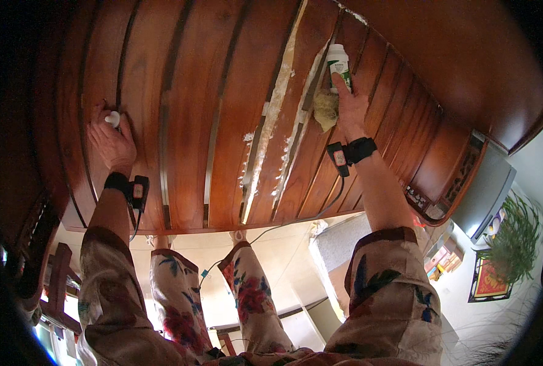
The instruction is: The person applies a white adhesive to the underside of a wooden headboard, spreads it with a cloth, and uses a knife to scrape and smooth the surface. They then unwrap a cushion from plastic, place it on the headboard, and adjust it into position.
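Over the dark red-brown slatted wooden seat point(192, 122), my right hand point(352, 114) is closed round a white bottle with a green label point(338, 64). A crumpled yellowish cloth point(325, 110) sits against the left side of that hand; whether the fingers grip it too I cannot tell. On the left, my left hand point(111, 143) has its fingers curled around a small white rounded piece like a cap point(112, 119), close above a slat. White streaky residue point(276, 100) runs along the slats between the hands, with white specks lower down.
A raised wooden back point(460, 61) borders the seat at the upper right, ending in a carved armrest point(463, 171). Beyond it are a grey screen point(484, 192) and a green plant point(515, 238). A thin black cable point(296, 221) crosses the seat's near edge from my right wristband.
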Demonstrator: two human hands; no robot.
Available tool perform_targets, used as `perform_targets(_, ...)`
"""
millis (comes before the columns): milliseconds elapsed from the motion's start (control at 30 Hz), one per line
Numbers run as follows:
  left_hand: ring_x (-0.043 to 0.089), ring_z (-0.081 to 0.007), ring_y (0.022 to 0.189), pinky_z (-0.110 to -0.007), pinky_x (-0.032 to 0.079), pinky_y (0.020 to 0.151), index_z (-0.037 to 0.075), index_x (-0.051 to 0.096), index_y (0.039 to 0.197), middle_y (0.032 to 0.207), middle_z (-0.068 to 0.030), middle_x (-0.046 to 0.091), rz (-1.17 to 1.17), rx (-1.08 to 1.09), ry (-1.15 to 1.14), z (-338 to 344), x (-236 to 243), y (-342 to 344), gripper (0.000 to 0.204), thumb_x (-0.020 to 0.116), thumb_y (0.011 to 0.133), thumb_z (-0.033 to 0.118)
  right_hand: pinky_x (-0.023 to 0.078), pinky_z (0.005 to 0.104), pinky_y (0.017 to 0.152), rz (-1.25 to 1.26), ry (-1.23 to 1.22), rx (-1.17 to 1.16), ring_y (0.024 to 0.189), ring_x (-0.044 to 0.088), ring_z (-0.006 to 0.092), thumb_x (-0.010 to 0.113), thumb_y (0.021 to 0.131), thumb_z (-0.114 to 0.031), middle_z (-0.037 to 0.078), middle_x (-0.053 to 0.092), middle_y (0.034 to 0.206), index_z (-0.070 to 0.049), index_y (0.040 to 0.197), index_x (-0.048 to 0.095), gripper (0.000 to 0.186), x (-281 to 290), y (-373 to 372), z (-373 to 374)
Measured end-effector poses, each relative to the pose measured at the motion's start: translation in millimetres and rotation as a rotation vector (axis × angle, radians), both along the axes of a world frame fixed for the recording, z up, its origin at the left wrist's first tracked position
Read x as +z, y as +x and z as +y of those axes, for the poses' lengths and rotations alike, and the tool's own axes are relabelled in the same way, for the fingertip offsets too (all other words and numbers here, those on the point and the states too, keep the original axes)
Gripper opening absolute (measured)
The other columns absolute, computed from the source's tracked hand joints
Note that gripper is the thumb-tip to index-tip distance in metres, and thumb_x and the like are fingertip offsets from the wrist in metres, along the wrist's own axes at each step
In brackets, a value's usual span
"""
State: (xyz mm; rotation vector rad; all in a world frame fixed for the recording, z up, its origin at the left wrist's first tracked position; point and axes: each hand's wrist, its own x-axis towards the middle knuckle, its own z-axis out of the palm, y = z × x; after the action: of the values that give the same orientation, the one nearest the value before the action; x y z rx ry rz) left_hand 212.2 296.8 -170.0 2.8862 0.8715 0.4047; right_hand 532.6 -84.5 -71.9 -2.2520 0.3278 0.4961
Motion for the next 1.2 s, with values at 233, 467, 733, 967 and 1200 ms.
perform_targets(233, 0.042, -0.0352, 0.129, -0.051, 0.027, 0.112, 0.006, 0.045, 0.122, 0.139, -0.0141, 0.045, -0.006, 0.007, 0.001, 0, 1, -1, 0.034, 0.057, 0.096, 0.024, 0.05, 0.0383, 0.083, -0.132, 0.095, 0.122, 0.095, 0.062, 0.0231, 0.074, 0.085, -0.041, 0.015, 0.068, 0.109, 0.005, 0.129, 0.058, 0.065, -16, -10, 7)
perform_targets(467, 0.045, -0.0354, 0.126, -0.05, 0.029, 0.111, 0.004, 0.046, 0.121, 0.136, -0.0165, 0.047, 0.016, -0.018, 0.05, 0, 7, 4, 0.036, 0.058, 0.095, 0.026, 0.05, 0.0363, 0.082, -0.116, 0.019, 0.018, 0.094, 0.065, 0.0248, 0.074, 0.085, -0.037, 0.019, 0.07, 0.104, 0.006, 0.119, 0.062, 0.056, -23, -9, 56)
perform_targets(733, 0.048, -0.0374, 0.121, -0.053, 0.03, 0.111, 0.002, 0.048, 0.121, 0.127, -0.0189, 0.052, 0.056, 0.045, 0.059, -3, 4, 1, 0.036, 0.058, 0.095, 0.026, 0.051, 0.035, 0.077, -0.156, -0.216, 0.185, 0.091, 0.064, 0.0216, 0.075, 0.085, -0.039, 0.018, 0.068, 0.106, 0.007, 0.125, 0.058, 0.063, -8, -61, 66)
perform_targets(967, 0.045, -0.0307, 0.129, -0.051, 0.028, 0.113, 0.006, 0.048, 0.121, 0.136, -0.0102, 0.049, 0.002, 0.044, 0.018, -6, 12, 7, 0.035, 0.059, 0.095, 0.026, 0.051, 0.0344, 0.072, -0.257, -0.172, 0.193, 0.082, 0.064, 0.0193, 0.074, 0.086, -0.036, 0.015, 0.071, 0.096, 0.007, 0.12, 0.061, 0.057, -14, -74, 59)
perform_targets(1200, 0.044, -0.0277, 0.131, -0.05, 0.027, 0.113, 0.007, 0.047, 0.123, 0.139, -0.0076, 0.047, -0.022, 0.043, 0.015, -5, 10, 6, 0.036, 0.059, 0.095, 0.025, 0.051, 0.0336, 0.071, -0.277, -0.17, 0.219, 0.081, 0.062, 0.0176, 0.075, 0.086, -0.032, 0.012, 0.07, 0.095, 0.007, 0.111, 0.062, 0.048, -20, -86, 48)
